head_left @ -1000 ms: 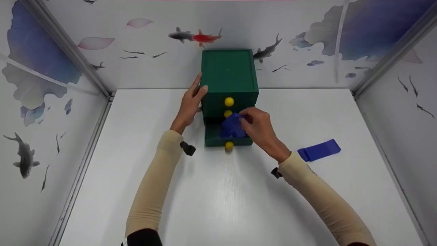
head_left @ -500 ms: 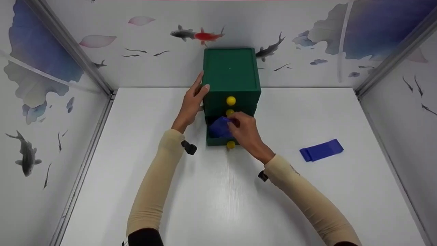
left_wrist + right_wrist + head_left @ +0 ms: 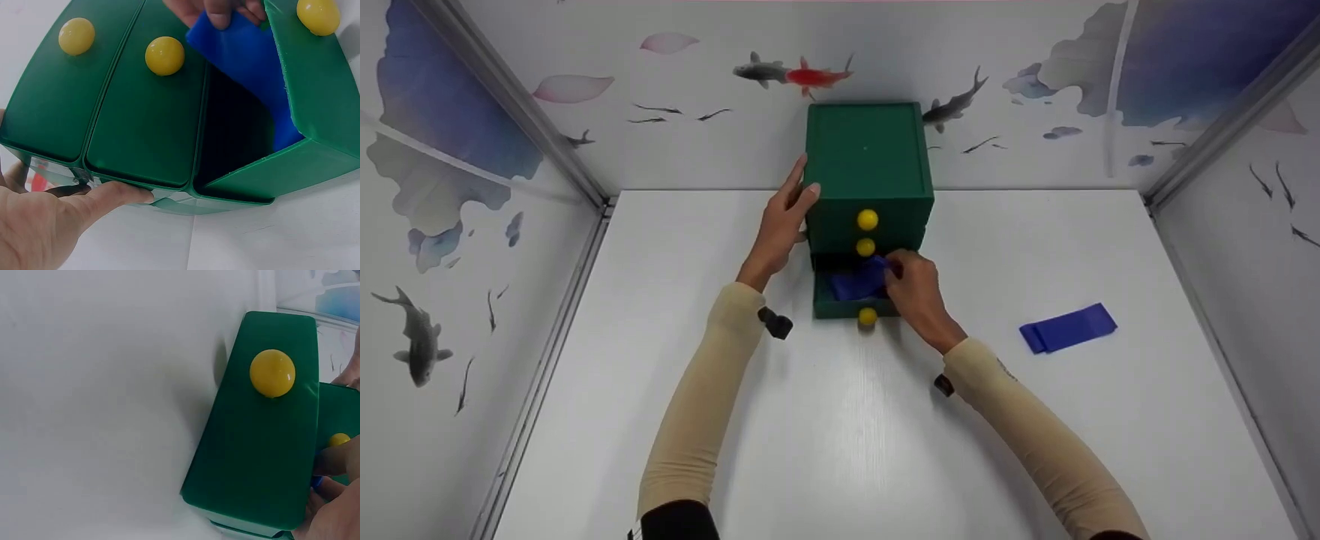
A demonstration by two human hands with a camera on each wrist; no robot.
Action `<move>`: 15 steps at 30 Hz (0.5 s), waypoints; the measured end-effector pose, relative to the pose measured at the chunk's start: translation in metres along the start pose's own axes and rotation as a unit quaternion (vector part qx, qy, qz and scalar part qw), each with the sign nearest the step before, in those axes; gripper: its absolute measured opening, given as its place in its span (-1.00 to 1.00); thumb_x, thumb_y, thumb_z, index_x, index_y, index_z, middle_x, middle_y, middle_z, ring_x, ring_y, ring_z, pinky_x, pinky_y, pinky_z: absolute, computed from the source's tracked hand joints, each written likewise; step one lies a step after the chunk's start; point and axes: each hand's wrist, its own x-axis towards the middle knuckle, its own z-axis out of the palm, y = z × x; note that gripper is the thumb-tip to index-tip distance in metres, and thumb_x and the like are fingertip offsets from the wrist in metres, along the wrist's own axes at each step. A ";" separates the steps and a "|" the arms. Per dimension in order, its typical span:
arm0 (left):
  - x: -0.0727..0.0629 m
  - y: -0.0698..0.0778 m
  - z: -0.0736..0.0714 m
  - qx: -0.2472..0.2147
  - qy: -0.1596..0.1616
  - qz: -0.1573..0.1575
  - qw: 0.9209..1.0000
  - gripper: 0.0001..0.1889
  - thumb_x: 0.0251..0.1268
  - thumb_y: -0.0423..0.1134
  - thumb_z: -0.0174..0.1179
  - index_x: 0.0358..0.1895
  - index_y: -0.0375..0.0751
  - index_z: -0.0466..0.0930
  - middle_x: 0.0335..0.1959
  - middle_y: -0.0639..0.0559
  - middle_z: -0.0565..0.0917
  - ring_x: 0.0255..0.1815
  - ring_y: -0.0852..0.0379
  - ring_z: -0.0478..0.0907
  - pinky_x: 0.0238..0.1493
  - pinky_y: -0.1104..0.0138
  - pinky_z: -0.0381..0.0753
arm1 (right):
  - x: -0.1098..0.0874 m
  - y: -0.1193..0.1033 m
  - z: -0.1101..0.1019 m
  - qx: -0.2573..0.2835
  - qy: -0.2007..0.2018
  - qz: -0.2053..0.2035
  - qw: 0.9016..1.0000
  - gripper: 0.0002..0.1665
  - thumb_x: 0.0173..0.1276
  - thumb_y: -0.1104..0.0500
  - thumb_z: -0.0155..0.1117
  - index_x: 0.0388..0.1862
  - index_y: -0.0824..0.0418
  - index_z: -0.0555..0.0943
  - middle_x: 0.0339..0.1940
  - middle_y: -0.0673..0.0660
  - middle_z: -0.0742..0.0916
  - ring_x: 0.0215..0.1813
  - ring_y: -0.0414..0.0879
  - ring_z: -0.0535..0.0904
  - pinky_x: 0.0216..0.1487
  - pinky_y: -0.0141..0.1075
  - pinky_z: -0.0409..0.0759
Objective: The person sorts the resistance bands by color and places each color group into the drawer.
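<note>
A green cabinet (image 3: 868,154) with yellow knobs stands against the back wall, its bottom drawer (image 3: 840,309) pulled out. My left hand (image 3: 778,229) rests along the cabinet's left side, fingers extended; in the left wrist view its thumb (image 3: 121,195) lies straight against the side. Over the drawer, my right hand (image 3: 916,291) pinches a limp, flat blue strip (image 3: 855,285) by its edge. The left wrist view has the blue strip (image 3: 247,62) hanging into the drawer beside the front panel (image 3: 326,95). From the right wrist, the drawer front (image 3: 259,439) hides most of the strip.
A second blue strip (image 3: 1069,328), folded flat, lies on the white table (image 3: 840,442) to the right. White walls with painted fish (image 3: 817,77) enclose the table at the back and both sides. The upper two drawers are closed.
My right hand has moved left with the blue strip, then slightly back right. The strip now sits lower and flatter in the drawer. My left hand stays on the cabinet.
</note>
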 end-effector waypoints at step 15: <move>-0.001 -0.001 -0.001 -0.005 -0.002 0.010 1.000 -0.29 0.69 0.31 0.10 0.76 0.67 0.04 0.88 0.15 0.08 0.84 -0.15 0.18 0.50 -0.51 0.41 | -0.008 0.006 -0.017 -0.073 0.012 -0.025 0.997 -0.66 0.68 0.29 0.25 0.29 0.45 0.70 0.24 0.38 0.79 0.30 0.25 0.76 0.43 0.11 0.71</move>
